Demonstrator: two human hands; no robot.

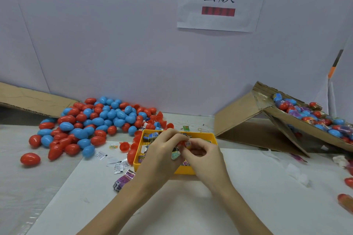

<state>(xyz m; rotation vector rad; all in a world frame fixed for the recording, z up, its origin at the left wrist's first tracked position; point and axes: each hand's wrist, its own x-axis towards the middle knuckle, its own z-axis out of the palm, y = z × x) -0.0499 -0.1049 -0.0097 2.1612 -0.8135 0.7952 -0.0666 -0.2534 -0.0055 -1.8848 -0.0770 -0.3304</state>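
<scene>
Head view – looks forward and down, close over table (191,206) – wall (114,44) behind.

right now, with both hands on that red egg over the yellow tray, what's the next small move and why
Probably pull the printed sleeve further along the red egg. The left hand and right hand both pinch it above the yellow tray, and part of the shell looks bare, unlike the wrapped eggs in the cardboard box at right.

Both hands, left (162,150) and right (204,155), pinch a red egg (184,143) (partly film-wrapped) above the yellow tray (212,137).
</scene>
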